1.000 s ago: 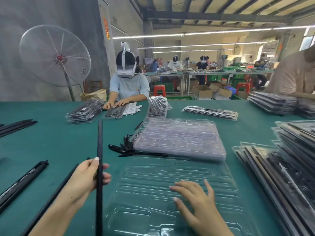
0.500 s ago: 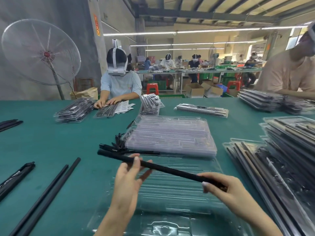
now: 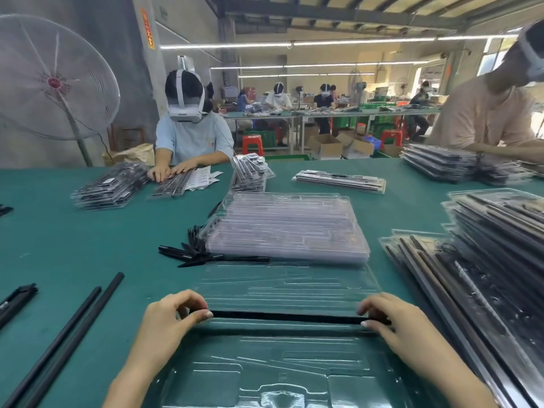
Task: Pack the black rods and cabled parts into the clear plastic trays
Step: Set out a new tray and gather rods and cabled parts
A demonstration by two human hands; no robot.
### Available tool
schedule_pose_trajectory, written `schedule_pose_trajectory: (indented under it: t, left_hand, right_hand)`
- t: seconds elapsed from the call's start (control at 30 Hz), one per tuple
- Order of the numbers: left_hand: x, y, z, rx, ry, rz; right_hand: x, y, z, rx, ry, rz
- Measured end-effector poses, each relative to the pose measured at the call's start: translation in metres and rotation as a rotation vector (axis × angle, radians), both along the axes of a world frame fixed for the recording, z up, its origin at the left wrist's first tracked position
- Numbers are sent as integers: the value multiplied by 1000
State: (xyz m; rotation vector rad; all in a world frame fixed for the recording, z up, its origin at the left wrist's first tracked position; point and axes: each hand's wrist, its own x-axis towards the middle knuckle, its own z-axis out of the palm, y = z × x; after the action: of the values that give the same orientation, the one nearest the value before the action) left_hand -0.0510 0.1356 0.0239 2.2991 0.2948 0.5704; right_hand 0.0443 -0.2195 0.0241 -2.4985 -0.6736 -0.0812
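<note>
Seating one black rod [image 3: 285,317] crosswise in the clear tray [image 3: 294,375] right in front of me. Left hand [image 3: 167,322] pinches the rod's left end with curled fingers; right hand [image 3: 403,322] pinches the right end likewise. Rod lies level over a long channel of the tray; whether it is fully bedded I can't tell through the glare.

Step in hand, by my reading: first rod going in, other pockets bare. Next move calls for pressing both ends down evenly, then reaching for the spare rods [image 3: 73,328] lying left of the tray.

Behind the tray: stack of empty trays [image 3: 288,228], small black parts [image 3: 191,251] at its left corner. Right of the tray: filled trays [image 3: 471,275].
</note>
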Motion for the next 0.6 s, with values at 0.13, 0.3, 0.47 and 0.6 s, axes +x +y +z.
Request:
schedule_pose_trajectory:
  t: [0.13,0.3,0.47,0.6]
  left_hand:
    - [-3,5,-5,68,-16,-26]
    - [-11,10,-7,223,13,43]
    - [-18,11,-6,229,10,153]
    - [-17,9,-9,205,71,136]
  right_hand:
    - [-3,4,0,-69,0,1]
    - [-3,13,-7,4,-70,-5]
    - [-4,19,-13,-2,-189,-55]
    - [-5,14,-10,-51,-196,-1]
